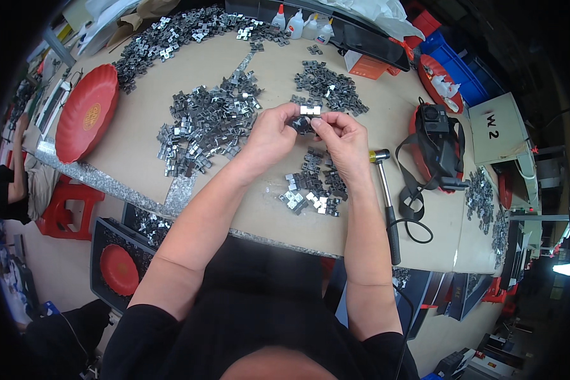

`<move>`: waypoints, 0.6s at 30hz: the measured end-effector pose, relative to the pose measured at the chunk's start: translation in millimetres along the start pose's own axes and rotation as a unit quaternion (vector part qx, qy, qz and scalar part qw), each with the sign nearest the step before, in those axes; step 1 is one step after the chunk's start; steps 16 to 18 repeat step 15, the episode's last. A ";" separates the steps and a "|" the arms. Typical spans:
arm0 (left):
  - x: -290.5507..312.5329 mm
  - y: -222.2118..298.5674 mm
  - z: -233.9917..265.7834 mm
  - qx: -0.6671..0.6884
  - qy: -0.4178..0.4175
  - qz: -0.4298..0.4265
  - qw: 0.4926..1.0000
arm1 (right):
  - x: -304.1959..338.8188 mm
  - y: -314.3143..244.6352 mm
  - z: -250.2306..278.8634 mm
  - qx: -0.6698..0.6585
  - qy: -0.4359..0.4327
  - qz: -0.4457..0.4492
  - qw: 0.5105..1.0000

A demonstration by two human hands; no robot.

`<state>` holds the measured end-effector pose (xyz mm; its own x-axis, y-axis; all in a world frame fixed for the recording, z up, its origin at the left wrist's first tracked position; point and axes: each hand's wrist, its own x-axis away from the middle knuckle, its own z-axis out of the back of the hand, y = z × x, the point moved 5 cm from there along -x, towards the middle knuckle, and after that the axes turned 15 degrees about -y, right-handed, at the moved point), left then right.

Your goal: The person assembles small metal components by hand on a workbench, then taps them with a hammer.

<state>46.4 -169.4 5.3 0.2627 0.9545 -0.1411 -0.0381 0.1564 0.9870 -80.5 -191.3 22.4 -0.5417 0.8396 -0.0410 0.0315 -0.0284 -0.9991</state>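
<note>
Both hands meet over the middle of the table, fingers closed in a pinch. Between them is a small shiny metal clip-like piece [310, 111], with a dark part just below it. My left hand [273, 136] grips it from the left, and my right hand [345, 138] pinches it from the right. Fingers partly cover the dark part, so its shape cannot be made out. Left of my hands spreads a large heap of small metal pieces [202, 120]. A smaller heap [329, 85] lies beyond them, and loose pieces [310, 190] lie just below them.
A hammer [386, 196] lies right of my right forearm. Further right, a black strapped device [434, 126] rests on a red tray. A red scalloped plate [88, 114] is at the left edge. Glue bottles [294, 25] stand at the back. A person's arm [18, 158] shows far left.
</note>
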 end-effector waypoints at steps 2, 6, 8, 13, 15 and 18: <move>1.0 -0.3 -0.7 -0.031 0.008 0.011 0.999 | 0.5 -0.7 0.8 -0.005 0.012 0.034 0.999; 1.7 6.7 -0.8 0.029 0.010 -0.016 0.999 | 0.5 0.4 -0.4 -0.012 0.018 0.040 0.999; 1.0 6.8 2.3 0.058 0.003 -0.019 0.998 | 0.1 -2.2 1.2 -0.019 -0.007 -0.012 1.000; 3.3 7.8 26.0 0.075 0.149 0.030 0.985 | 8.0 -12.5 41.5 0.022 -0.010 -0.059 0.998; 3.5 -0.4 30.2 0.032 0.167 0.030 0.985 | 10.5 -9.7 50.3 0.144 -0.089 -0.182 0.969; 3.5 -0.4 30.2 0.032 0.167 0.030 0.985 | 10.5 -9.7 50.3 0.144 -0.089 -0.182 0.969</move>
